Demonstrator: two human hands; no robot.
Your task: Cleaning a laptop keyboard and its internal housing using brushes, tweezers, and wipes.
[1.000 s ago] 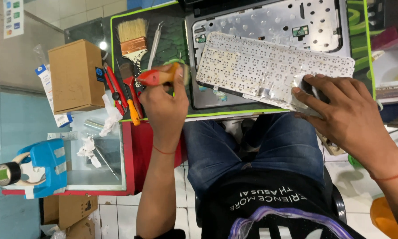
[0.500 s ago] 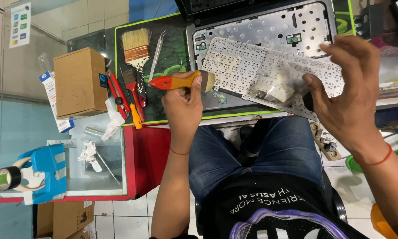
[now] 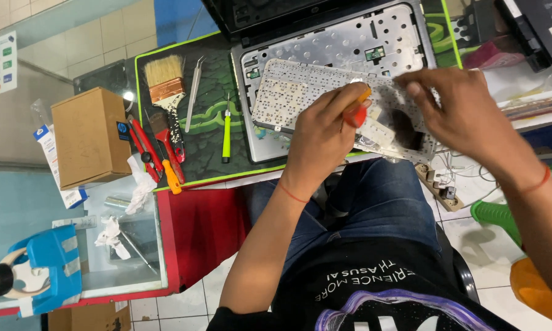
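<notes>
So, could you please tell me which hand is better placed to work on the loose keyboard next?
Probably the left hand: its grip is closed on the red-handled tool, right over the keyboard. The right hand holds no tool and rests on the keyboard.

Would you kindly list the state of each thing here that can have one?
Laptop: keyboard bay open, metal tray bare.
Keyboard: lifted out, face down.
Left hand: gripping red-handled tool.
Right hand: resting on keyboard.
Cardboard box: closed.
Brush: lying unused.

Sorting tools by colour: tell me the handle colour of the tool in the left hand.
Red-orange handle, gripped in the left hand; the head view shows it.
</notes>
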